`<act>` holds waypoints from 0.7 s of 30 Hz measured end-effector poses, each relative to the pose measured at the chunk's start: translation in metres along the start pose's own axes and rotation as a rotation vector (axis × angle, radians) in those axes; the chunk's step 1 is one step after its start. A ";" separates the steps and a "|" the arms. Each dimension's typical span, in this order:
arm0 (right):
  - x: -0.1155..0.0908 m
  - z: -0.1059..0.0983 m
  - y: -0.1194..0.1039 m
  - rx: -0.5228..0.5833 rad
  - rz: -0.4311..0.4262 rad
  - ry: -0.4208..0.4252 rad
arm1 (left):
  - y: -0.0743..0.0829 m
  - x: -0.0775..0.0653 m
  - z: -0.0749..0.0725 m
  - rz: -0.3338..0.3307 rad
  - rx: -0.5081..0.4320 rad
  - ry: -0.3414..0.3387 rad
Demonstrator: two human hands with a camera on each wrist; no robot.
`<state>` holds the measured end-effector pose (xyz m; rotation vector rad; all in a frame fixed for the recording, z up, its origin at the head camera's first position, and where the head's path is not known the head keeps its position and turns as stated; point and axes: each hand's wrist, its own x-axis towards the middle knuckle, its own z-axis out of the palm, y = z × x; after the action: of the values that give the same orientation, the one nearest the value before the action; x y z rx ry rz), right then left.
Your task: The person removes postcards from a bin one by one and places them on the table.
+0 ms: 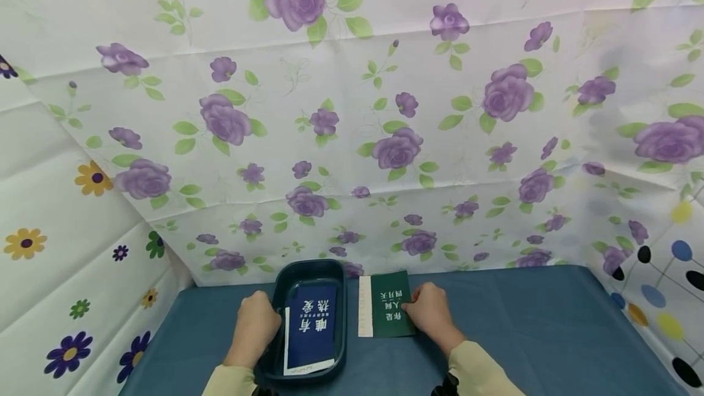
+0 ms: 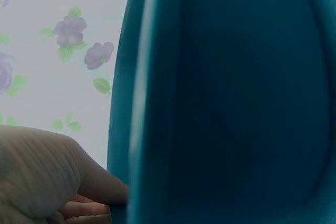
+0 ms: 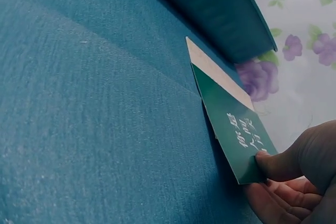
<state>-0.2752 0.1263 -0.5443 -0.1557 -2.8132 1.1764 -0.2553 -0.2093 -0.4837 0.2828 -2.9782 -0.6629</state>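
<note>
**Steadied on One Side, Pinched on the Other**

The left hand (image 1: 257, 324) grips the left rim of the dark teal tray (image 1: 341, 322), thumb against the outer wall, probably to keep the tray from sliding; the tips of its fingers are hidden. Inside the tray lies a blue card (image 1: 310, 347) with a pale margin, flat against the bottom, where the raised walls would hold it in place.

The right hand (image 1: 431, 311) pinches the right edge of a green card (image 1: 387, 326), thumb on top and fingers beneath (a sensible hold for something so thin, since a flat card offers little else to grasp). The green card is outside the tray, just to its right, over the blue surface (image 1: 511, 316). Its pale strip points towards the tray, and gripping the opposite edge leaves that end unobstructed.
</note>
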 end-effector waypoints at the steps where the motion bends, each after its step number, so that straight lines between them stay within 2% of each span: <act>1: 0.000 0.000 0.000 -0.004 0.002 0.007 | 0.001 0.000 0.000 0.003 -0.001 -0.005; 9: -0.001 0.001 -0.002 -0.083 -0.006 0.041 | 0.002 0.001 0.001 0.007 0.014 0.006; 21: -0.002 0.002 -0.002 -0.107 -0.042 0.062 | 0.003 0.000 0.002 -0.005 0.008 0.001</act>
<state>-0.2736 0.1236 -0.5447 -0.1371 -2.8114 0.9956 -0.2557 -0.2056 -0.4839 0.2906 -2.9804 -0.6511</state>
